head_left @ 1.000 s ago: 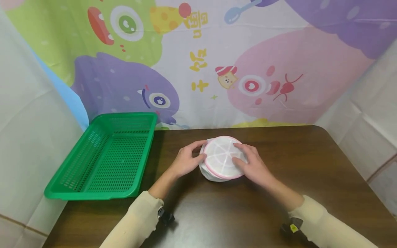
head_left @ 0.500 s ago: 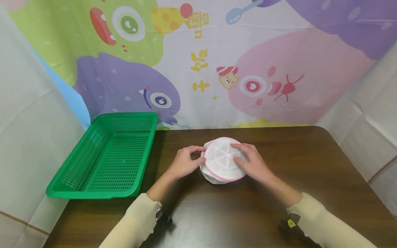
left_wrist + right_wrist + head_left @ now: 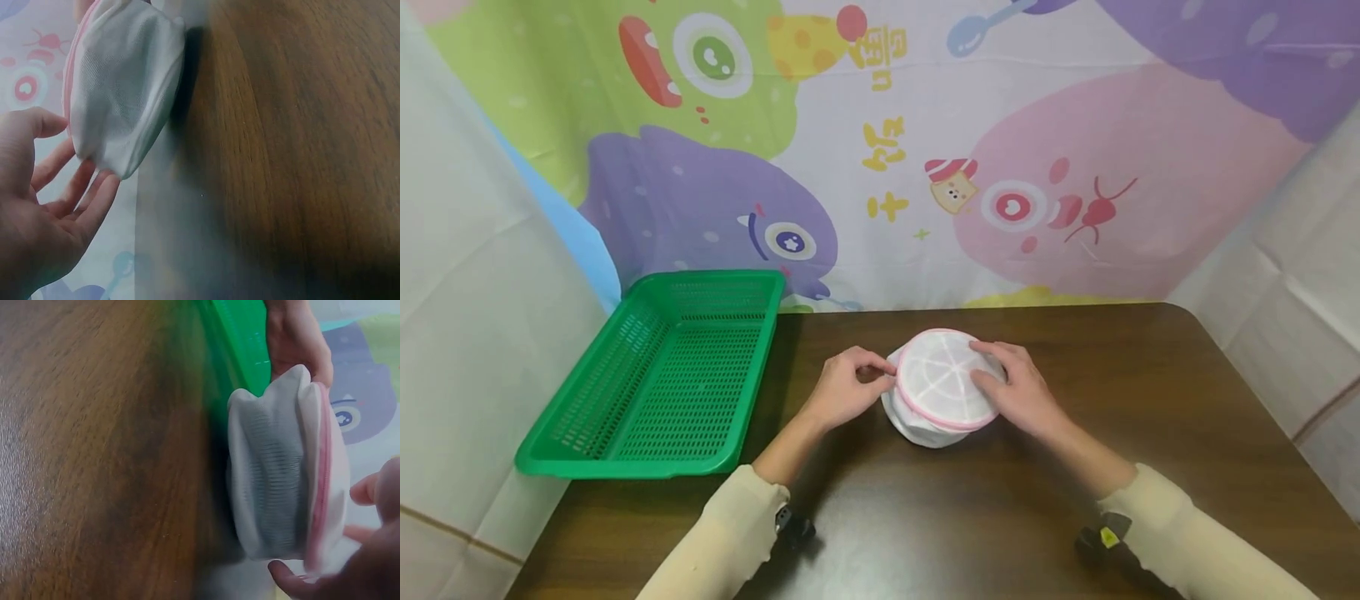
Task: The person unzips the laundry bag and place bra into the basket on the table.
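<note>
Round white mesh zip bag (image 3: 946, 375) is held between both hands, just right of frame centre in the head view, over the dark wood table (image 3: 940, 521); whether its underside is fully supported can't be told. Its edge is pinched at upper left by the left hand (image 3: 842, 392): thumb and index nearly closed, thumb tip placed at the pink zipper (image 3: 323, 481). In the left wrist view the other left fingers are seen spread and bent against the bag's side. Bag's right side is gripped by the right hand (image 3: 1024, 398): thumb and index are set well apart over the top panel, and a fingertip is seen low at the side, bottom centre of the right wrist view; remaining right fingers are partly hidden. Green plastic basket (image 3: 625, 468) is placed at left of frame, well apart from the bag.
</note>
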